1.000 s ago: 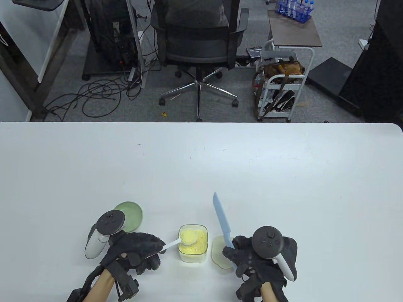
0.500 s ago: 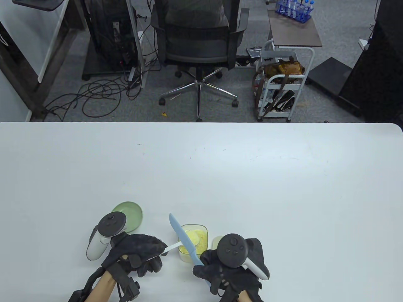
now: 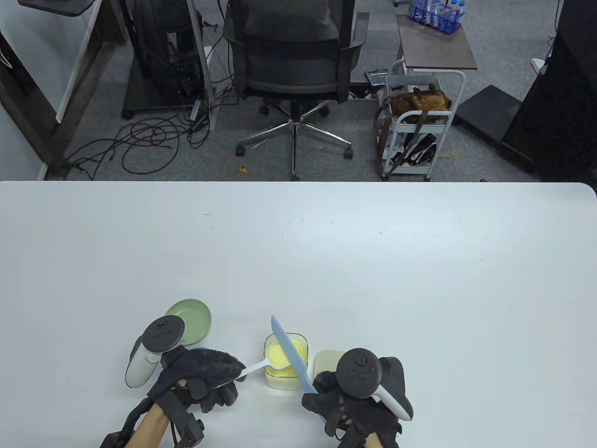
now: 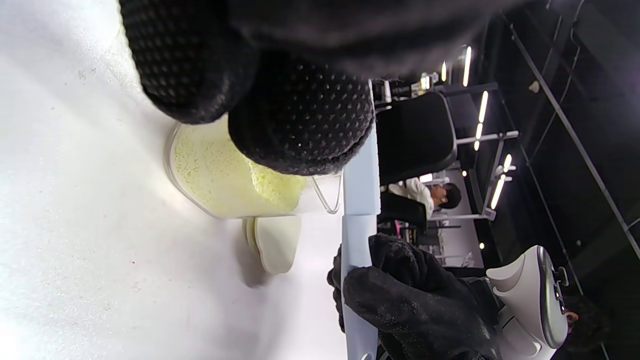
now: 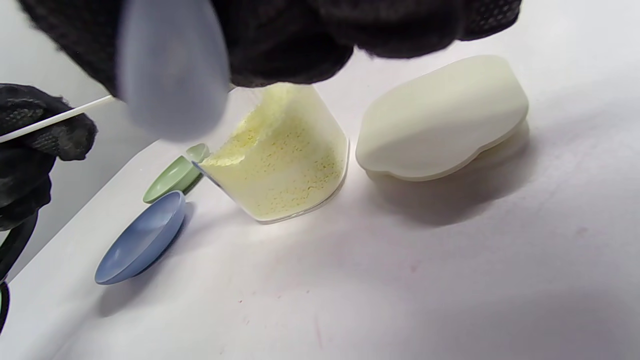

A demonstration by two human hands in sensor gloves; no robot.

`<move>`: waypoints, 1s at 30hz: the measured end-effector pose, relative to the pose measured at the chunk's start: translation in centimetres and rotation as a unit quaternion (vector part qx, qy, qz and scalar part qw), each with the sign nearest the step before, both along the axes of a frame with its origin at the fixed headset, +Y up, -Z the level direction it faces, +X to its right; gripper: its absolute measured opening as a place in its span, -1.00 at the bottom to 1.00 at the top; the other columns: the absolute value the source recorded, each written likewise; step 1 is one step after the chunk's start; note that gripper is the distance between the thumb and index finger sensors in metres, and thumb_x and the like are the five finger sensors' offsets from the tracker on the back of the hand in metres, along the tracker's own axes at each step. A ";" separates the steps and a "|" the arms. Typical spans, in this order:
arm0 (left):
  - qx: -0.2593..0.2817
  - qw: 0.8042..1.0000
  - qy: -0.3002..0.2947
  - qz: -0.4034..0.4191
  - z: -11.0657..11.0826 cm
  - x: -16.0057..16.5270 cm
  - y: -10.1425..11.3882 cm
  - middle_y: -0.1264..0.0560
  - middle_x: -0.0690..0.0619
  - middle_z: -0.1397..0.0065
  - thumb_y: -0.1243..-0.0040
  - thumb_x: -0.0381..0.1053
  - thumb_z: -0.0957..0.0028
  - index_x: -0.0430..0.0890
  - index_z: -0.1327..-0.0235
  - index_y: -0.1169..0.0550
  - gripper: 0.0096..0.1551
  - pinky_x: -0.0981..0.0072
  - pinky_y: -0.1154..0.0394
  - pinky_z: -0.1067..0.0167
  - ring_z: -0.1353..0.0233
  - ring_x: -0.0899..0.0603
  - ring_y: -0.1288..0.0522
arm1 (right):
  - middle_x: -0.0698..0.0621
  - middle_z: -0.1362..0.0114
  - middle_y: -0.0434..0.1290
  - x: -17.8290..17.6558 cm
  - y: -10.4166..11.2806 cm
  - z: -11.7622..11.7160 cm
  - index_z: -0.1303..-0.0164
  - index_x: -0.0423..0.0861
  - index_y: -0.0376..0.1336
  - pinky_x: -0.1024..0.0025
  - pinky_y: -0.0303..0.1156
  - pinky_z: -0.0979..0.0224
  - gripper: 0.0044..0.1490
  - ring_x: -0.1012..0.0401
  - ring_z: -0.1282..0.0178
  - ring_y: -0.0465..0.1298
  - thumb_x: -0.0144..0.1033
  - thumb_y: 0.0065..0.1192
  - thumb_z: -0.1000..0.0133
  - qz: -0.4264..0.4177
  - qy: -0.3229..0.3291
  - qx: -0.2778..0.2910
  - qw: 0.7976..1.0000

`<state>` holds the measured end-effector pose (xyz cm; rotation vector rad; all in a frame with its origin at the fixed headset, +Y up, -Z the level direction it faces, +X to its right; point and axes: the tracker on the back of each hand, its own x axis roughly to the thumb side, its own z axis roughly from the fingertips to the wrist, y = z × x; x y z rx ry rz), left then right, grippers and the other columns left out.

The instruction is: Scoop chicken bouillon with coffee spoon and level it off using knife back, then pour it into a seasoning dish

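At the lower middle of the table view, a white coffee spoon (image 3: 261,367) is pinched in the curled fingers of the left hand (image 3: 200,375), its bowl heaped with yellow chicken bouillon over the clear container (image 3: 286,360). A light-blue knife (image 3: 293,357) is gripped by the right hand (image 3: 347,403) and laid across the spoon bowl. A green seasoning dish (image 3: 189,317) is seen up-left of the left hand, a blue dish (image 5: 142,239) beside it, and a cream lid (image 3: 326,361) just right of the container.

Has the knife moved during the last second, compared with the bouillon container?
Yes. The knife swung left from beside the lid and now crosses the bouillon container.
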<state>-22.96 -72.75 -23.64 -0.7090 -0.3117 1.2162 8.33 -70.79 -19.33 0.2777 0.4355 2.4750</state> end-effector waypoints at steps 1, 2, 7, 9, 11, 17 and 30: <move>0.000 1.000 0.000 0.000 0.0 0.0 0.0 -0.75 -0.23 0.48 -0.29 -0.11 -0.01 -0.49 0.14 -0.62 -0.55 0.34 -0.64 0.36 0.81 0.22 -0.60 | -0.18 0.21 0.52 0.3 0.0 0.0 0.03 -0.27 0.36 -0.23 0.19 -0.30 -0.44 0.07 0.36 0.46 -0.12 0.44 0.02 -0.001 -0.002 0.000 1.000; 0.000 1.000 0.001 0.000 0.0 0.0 0.0 -0.75 -0.23 0.48 -0.29 -0.11 -0.01 -0.49 0.14 -0.62 -0.55 0.34 -0.64 0.36 0.81 0.22 -0.60 | -0.18 0.21 0.52 0.5 0.0 0.0 0.03 -0.27 0.36 -0.23 0.19 -0.30 -0.44 0.06 0.36 0.46 -0.12 0.44 0.02 -0.002 -0.003 -0.002 1.000; 0.000 1.000 0.004 0.002 0.0 -0.1 0.0 -0.75 -0.23 0.48 -0.29 -0.11 -0.01 -0.49 0.14 -0.62 -0.55 0.34 -0.64 0.35 0.81 0.22 -0.60 | -0.20 0.22 0.52 2.9 0.0 -0.3 0.04 -0.28 0.36 -0.24 0.18 -0.30 -0.44 0.05 0.36 0.45 -0.14 0.46 0.03 -0.025 -0.049 0.006 0.998; -0.001 1.000 0.005 0.005 0.1 -0.2 0.1 -0.75 -0.23 0.48 -0.29 -0.11 -0.01 -0.48 0.14 -0.62 -0.55 0.34 -0.64 0.35 0.81 0.22 -0.60 | -0.22 0.20 0.51 4.5 -0.3 -0.9 0.03 -0.30 0.35 -0.25 0.15 -0.31 -0.44 0.03 0.35 0.44 -0.17 0.46 0.02 -0.045 -0.088 -0.001 0.995; 0.001 1.000 0.006 0.008 0.1 -0.2 0.2 -0.75 -0.23 0.48 -0.29 -0.10 -0.01 -0.48 0.13 -0.62 -0.55 0.34 -0.64 0.35 0.81 0.22 -0.60 | -0.24 0.19 0.49 6.1 -0.9 -1.6 0.01 -0.31 0.34 -0.25 0.12 -0.33 -0.44 0.01 0.34 0.42 -0.19 0.46 0.01 -0.050 -0.130 -0.004 0.990; 0.003 1.000 0.009 0.021 0.0 -0.5 0.4 -0.75 -0.23 0.47 -0.28 -0.10 -0.01 -0.48 0.13 -0.62 -0.55 0.33 -0.64 0.35 0.81 0.22 -0.61 | -0.25 0.17 0.47 11.7 -4.4 -3.5 0.00 -0.31 0.33 -0.24 0.09 -0.36 -0.45 0.00 0.32 0.41 -0.21 0.45 0.01 0.006 -0.283 -0.016 0.959; 0.003 1.000 0.011 0.022 0.0 -0.3 0.2 -0.75 -0.23 0.47 -0.28 -0.10 -0.01 -0.48 0.13 -0.61 -0.55 0.33 -0.63 0.34 0.80 0.22 -0.61 | -0.23 0.19 0.51 13.2 -6.8 -3.5 0.04 -0.29 0.37 -0.17 0.12 -0.35 -0.49 0.01 0.34 0.43 -0.19 0.36 0.00 0.138 -0.328 0.003 0.935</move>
